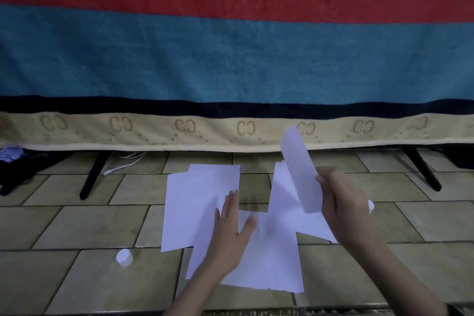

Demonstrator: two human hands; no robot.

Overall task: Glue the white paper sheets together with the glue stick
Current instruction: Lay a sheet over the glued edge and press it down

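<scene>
Several white paper sheets lie on the tiled floor: a stack on the left [197, 202], one in the middle near me [272, 259], and more on the right [284, 192]. My left hand [230, 236] rests flat, fingers spread, on the left and middle sheets. My right hand [343, 202] holds a narrow white paper strip [300, 169] raised and tilted above the right sheets. A white rounded tip [371, 206] that may be the glue stick peeks out behind my right hand. A white cap [124, 257] lies on the floor to the left.
A teal blanket [230, 59] with a red stripe and beige border hangs across the back. Black legs [91, 177] [423, 169] stand under it. A white cable [123, 164] and dark cloth [18, 169] lie at the far left on the tiles.
</scene>
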